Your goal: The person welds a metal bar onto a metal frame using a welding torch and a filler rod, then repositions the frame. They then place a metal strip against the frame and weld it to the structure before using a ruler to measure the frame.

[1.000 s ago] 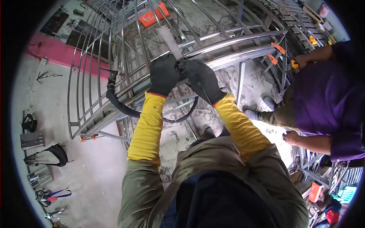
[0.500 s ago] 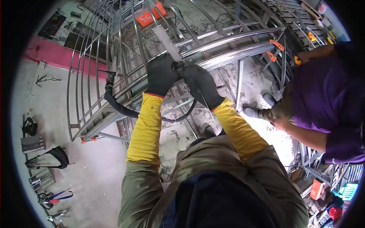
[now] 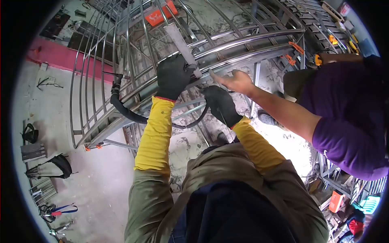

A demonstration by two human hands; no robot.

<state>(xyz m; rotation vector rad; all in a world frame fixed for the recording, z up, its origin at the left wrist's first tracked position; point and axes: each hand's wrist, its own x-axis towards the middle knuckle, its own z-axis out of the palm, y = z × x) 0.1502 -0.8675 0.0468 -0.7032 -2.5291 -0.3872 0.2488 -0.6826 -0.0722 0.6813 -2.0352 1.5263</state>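
Note:
My left hand (image 3: 173,77), in a dark glove, is closed at the lower part of a flat metal bar (image 3: 179,43) lying across the curved tubes of a shiny metal frame (image 3: 239,42). My right hand (image 3: 223,106), gloved too, is lower and to the right, apart from the bar. Its fingers are curled around a thin metal rod (image 3: 223,118), which shows only in part against the glove. Another person's bare hand (image 3: 239,82) reaches in from the right with a finger extended toward the bar's lower end.
A welding torch (image 3: 116,86) with a black cable hangs on the frame's left side. Orange clamps (image 3: 297,47) grip the right corner. An orange box (image 3: 161,14) lies beyond the bars. The co-worker in a purple shirt (image 3: 348,109) stands close on the right.
The co-worker's hand has reached in from the right. My right hand has drawn down and away from my left. The bar's lower end now shows more fully.

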